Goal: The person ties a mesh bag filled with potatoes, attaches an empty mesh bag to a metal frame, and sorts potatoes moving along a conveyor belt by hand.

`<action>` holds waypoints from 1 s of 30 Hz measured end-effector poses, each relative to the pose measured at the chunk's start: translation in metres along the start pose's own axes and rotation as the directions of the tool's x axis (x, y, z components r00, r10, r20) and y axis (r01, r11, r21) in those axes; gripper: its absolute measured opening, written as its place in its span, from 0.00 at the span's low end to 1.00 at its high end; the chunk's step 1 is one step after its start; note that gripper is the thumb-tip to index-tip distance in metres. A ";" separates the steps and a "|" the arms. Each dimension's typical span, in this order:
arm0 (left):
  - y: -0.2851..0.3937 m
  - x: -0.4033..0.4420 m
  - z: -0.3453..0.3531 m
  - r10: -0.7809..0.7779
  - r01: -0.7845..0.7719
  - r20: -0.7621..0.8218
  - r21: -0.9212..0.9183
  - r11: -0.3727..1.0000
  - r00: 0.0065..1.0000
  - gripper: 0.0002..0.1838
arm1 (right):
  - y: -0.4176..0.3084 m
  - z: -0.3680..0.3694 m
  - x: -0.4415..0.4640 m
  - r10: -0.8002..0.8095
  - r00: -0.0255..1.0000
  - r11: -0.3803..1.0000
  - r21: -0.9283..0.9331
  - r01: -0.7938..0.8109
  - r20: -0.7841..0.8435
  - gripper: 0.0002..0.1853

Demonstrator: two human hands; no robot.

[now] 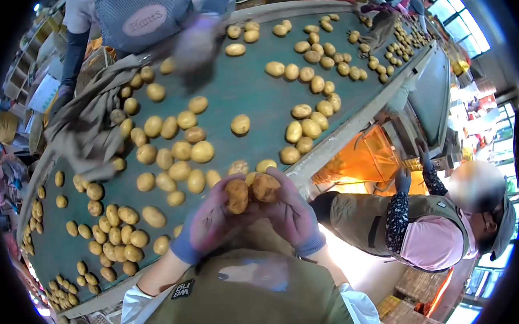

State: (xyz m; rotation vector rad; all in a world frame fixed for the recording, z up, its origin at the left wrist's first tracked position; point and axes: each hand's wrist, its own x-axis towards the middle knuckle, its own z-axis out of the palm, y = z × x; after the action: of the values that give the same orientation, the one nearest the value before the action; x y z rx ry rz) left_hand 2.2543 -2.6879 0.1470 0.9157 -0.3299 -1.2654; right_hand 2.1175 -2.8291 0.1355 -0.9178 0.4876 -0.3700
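Observation:
Both of my hands, in gloves with blue cuffs, are close together at the near edge of a green conveyor belt (257, 99). My left hand (211, 218) is wrapped round a brownish potato (236, 196). Beside it, my right hand (292, 209) grips another brownish potato (265, 187), and the two potatoes touch or nearly touch. Just beyond my fingers lie more yellow potatoes, among them one at the belt's near side (266, 165). Many loose potatoes (202, 151) are spread over the belt, densest to the left.
Across the belt a person in a blue apron (143, 20) has a blurred gloved hand (195, 44) over it. Grey cloth (87, 128) lies on the left. At the right stands a co-worker in a vest (428, 233), near an orange bag (362, 158) below the belt's metal rim (349, 124).

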 end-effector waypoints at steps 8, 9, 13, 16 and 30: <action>-0.014 0.053 0.021 -0.148 0.165 0.077 -0.324 0.931 0.986 0.25 | -0.022 -0.048 0.012 -0.300 0.947 0.716 -0.629 0.302 0.113 0.20; -0.015 0.058 0.024 -0.160 0.173 0.066 -0.320 0.931 0.985 0.25 | -0.020 -0.056 0.013 -0.278 0.959 0.773 -0.579 0.258 0.056 0.19; -0.018 0.077 0.038 -0.145 0.164 0.094 -0.247 0.955 0.985 0.29 | -0.032 -0.072 0.018 -0.103 0.975 0.994 -0.053 0.094 -0.196 0.21; -0.019 0.096 0.049 -0.206 0.234 0.123 -0.296 0.926 0.971 0.29 | -0.054 -0.089 0.019 0.011 0.996 0.759 0.649 0.052 -0.093 0.29; -0.061 0.192 0.094 -0.131 0.130 -0.017 -0.043 0.991 0.991 0.25 | -0.111 -0.284 0.042 -0.091 0.948 0.770 0.582 0.261 -0.305 0.22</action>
State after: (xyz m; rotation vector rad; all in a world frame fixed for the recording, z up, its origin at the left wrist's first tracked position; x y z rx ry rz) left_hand 2.2103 -2.9023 0.1103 0.9253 -0.2298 -1.3776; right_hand 1.9859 -3.1002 0.0711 -0.2654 0.4751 -0.7822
